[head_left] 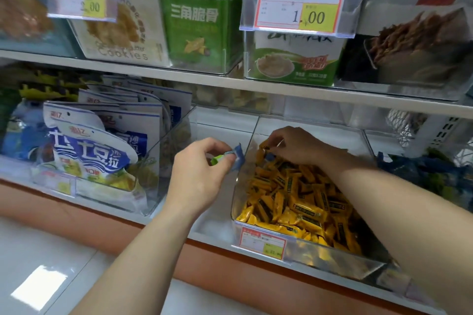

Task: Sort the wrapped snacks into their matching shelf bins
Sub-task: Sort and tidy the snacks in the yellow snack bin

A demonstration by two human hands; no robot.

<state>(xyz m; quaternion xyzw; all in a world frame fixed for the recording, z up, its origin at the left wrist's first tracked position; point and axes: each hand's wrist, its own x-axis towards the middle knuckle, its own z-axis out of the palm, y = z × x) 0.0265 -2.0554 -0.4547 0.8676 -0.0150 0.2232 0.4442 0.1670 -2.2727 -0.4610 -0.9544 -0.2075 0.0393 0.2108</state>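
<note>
A clear plastic bin (302,256) on the lower shelf is heaped with several yellow wrapped snacks (302,202). My left hand (202,174) hovers just left of that bin, pinching small blue and green wrapped snacks (230,156) between thumb and fingers. My right hand (297,146) reaches into the back of the bin, fingertips down on a small blue wrapped snack (270,156) lying among the yellow ones. Further right, a bin of blue wrapped snacks (430,174) is partly hidden by my right forearm.
Left on the lower shelf stands a clear bin of large blue-and-white bags (97,151). The upper shelf holds a cookie box (117,20), a green box (197,25) and price tags (299,5). An orange shelf edge (243,266) runs below; white floor tiles (46,263) lie beneath.
</note>
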